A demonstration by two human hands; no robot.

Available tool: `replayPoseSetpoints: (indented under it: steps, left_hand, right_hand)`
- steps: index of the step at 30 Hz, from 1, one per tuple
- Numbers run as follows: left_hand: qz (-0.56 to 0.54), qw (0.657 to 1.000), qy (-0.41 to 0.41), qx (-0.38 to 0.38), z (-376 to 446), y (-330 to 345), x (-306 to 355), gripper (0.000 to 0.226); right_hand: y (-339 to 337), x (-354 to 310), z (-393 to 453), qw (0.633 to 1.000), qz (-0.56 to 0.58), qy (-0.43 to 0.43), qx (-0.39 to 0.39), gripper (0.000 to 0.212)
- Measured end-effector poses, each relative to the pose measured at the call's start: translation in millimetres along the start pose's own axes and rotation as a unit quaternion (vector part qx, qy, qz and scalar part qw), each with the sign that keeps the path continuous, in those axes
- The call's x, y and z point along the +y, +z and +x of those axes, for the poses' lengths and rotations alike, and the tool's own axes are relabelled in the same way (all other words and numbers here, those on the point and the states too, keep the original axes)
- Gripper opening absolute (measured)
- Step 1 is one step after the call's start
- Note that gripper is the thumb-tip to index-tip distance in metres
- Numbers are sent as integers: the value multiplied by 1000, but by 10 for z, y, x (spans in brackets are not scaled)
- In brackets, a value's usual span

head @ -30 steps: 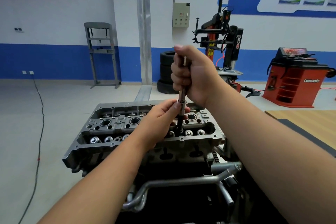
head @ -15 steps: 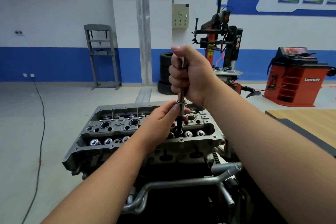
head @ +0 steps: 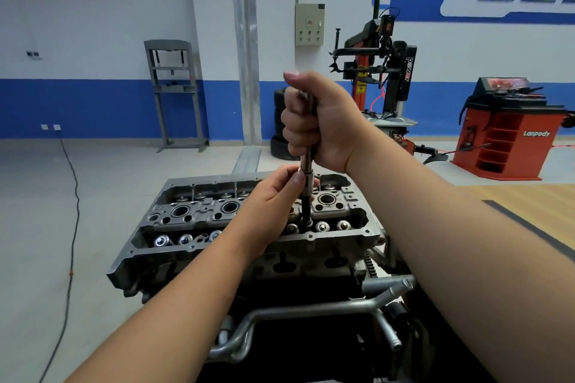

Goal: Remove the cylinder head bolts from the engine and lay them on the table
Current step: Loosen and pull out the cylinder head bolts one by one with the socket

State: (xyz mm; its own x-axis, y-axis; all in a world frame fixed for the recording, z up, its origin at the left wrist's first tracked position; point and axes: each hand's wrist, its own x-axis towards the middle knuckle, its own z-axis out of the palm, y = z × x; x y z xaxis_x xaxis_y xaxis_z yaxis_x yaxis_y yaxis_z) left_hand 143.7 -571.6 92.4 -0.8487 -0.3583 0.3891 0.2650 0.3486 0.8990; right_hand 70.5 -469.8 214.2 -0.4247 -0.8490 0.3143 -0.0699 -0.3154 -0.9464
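Cylinder head (head: 249, 221) bare on top of the engine, centre of view, valve springs and spark plug wells exposed. Upright socket extension bar (head: 306, 183) planted in a bolt recess near the right end of the head; bolt itself hidden under the socket, so cannot tell how far out. Right hand (head: 317, 121) wrapped in a full fist round the upper part of the bar, thumb on top. Left hand (head: 273, 202) lower down, fingertips pinching the chrome collar of the bar just above the head. Metal coolant pipes (head: 311, 311) below the head, in front. Wooden counter (head: 529, 205) to the right, dark mat along its near edge. Further back, a red tyre changer (head: 382, 71), a red wheel balancer (head: 507, 134), a grey shop press (head: 174, 93).
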Motion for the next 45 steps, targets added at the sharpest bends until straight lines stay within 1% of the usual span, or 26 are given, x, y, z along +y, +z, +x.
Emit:
replayPoseSetpoints:
  steps: [3, 6, 9, 11, 13, 16, 18, 19, 20, 21, 23, 25, 27, 30, 32, 34, 36, 37, 39, 40, 41, 44, 45]
  left_hand:
    - [-18, 1000, -15, -11, -5, -4, 42, 28]
    - [-33, 999, -36, -21, 32, -28, 49, 32]
    - [-50, 998, -35, -17, 35, -34, 41, 31]
    - [-56, 998, -31, -9, 25, -27, 38, 29]
    - [-60, 998, -27, -5, 26, -9, 27, 26]
    - [-56, 998, -11, 5, 53, 4, 5, 22]
    - [-51, 998, -6, 20, 68, 28, 19, 24]
    - [-45, 999, -7, 21, 69, 29, 24, 34]
    - [-40, 999, -11, 16, 66, 24, 24, 43]
    - [-37, 999, -16, 9, 61, 12, 16, 48]
    - [-36, 999, -24, -4, 48, -11, 16, 45]
    - [-34, 999, -34, -12, 27, -17, 37, 43]
    - [-26, 999, -34, -22, 11, -6, 52, 40]
    - [-17, 999, -29, -17, 9, 11, 56, 23]
    - [-21, 1000, -22, -1, 15, 12, 40, 20]
    - [-21, 1000, -19, 7, 23, 7, 23, 17]
    - [-23, 1000, -18, 9, 40, 7, 6, 16]
    - [-26, 999, -16, 11, 48, 10, 2, 18]
    - [-32, 999, -10, 14, 56, 18, 14, 34]
    - [-35, 999, -6, 15, 54, 20, 12, 41]
    - [-39, 999, -3, 15, 52, 17, 5, 42]
    - [-43, 999, 0, 7, 33, 6, 3, 28]
    - [-34, 999, -1, -1, 25, 1, 5, 28]
  right_hand:
    - [35, 76, -22, 999, 4, -39, 19, 34]
    - [38, 95, -23, 998, 18, -49, 28, 33]
    - [44, 112, -37, 997, 28, -56, 37, 32]
    - [87, 126, -50, 996, 31, -64, 60, 31]
    - [132, 98, -57, 991, 27, -69, 115, 29]
    - [210, 112, -81, 971, -8, -55, 231, 25]
    - [247, 163, -81, 958, -40, -82, 273, 27]
    - [259, 185, -82, 956, -34, -102, 275, 29]
    - [268, 187, -83, 958, -18, -112, 262, 32]
    - [268, 171, -80, 965, 2, -108, 237, 35]
    - [215, 106, -68, 985, 34, -66, 158, 42]
    - [115, 49, -65, 995, 41, -32, 87, 47]
    - [35, 35, -77, 997, 42, -27, 58, 46]
    - [8, 62, -95, 996, 50, -35, 58, 42]
    - [29, 92, -107, 995, 44, -47, 72, 36]
    - [88, 122, -119, 989, 32, -72, 126, 30]
    - [150, 154, -127, 968, -19, -117, 221, 28]
    - [186, 171, -127, 956, -49, -135, 258, 30]
    - [241, 211, -114, 947, -61, -139, 284, 34]
    - [254, 224, -108, 950, -49, -134, 278, 37]
    - [249, 224, -101, 957, -32, -128, 259, 39]
    - [145, 151, -75, 984, 4, -87, 153, 44]
    - [93, 111, -66, 991, 6, -67, 113, 44]
